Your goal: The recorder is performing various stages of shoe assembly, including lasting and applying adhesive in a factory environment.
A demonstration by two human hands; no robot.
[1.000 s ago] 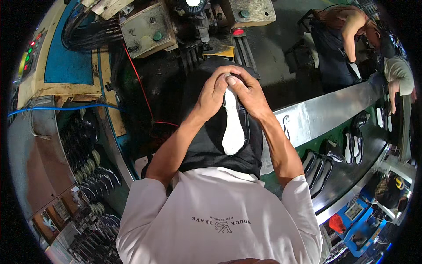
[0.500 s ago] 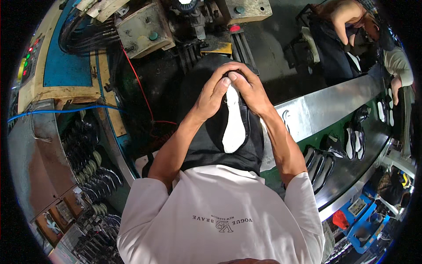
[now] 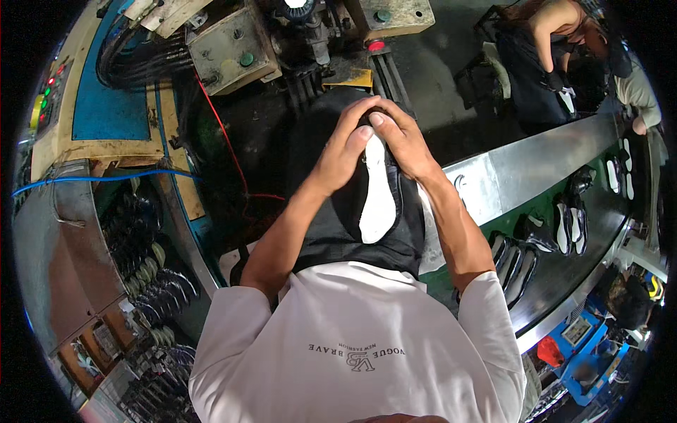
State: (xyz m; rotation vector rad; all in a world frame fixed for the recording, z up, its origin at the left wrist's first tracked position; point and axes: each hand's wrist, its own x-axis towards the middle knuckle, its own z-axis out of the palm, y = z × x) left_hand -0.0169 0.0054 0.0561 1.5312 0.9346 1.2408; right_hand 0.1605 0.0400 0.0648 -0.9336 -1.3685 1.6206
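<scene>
A black shoe upper with a white insole [image 3: 379, 201] facing up rests on my lap, its toe end pointing away from me. Around that toe end my left hand [image 3: 344, 149] is closed on the left side, thumb pressed on the tip of the white sole. My right hand [image 3: 403, 144] wraps the same end from the right, its thumb beside the other. The fingers of both hands curl over the far edge, and part of the black material is hidden beneath them.
A machine with a red button [image 3: 376, 45] stands ahead. On the right, a metal ledge [image 3: 543, 166] runs beside a conveyor holding several black shoe uppers [image 3: 536, 231]. Shoe lasts [image 3: 159, 296] hang in a rack at left. A co-worker [image 3: 553, 42] bends over a shoe at far right.
My hands stay on the toe end, with thumbs and fingers shifting slightly. At far right the co-worker's hands and shoe have moved.
</scene>
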